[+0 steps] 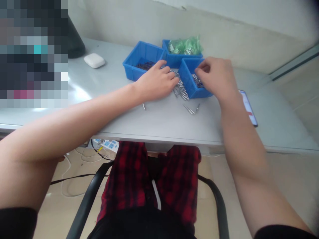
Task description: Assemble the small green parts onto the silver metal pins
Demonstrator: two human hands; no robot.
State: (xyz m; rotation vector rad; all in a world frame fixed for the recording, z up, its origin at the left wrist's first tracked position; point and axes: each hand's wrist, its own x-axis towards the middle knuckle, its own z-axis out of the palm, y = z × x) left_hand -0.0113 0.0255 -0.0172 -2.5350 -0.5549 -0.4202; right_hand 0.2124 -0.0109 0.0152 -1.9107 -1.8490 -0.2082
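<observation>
Silvery blind rivets [183, 93] lie in a loose heap on the table between two blue bins. My left hand [156, 83] rests over the heap's left side, fingers apart and slightly bent, with no object visible in it. At the front right bin [187, 78], my right hand [220, 74] reaches over the rim with thumb and fingers drawn together. Whatever is between those fingertips is hidden. Small metal pieces [196, 80] lie inside that bin. The left bin [129, 71] contains darker small parts [144, 65].
A third blue bin [173, 60] behind holds a green plastic bag [185, 45] of metal parts. Several stray rivets [189, 109] lie nearer the table edge. A phone [248, 108] is beside my right forearm; a white rounded case [94, 60] sits at left.
</observation>
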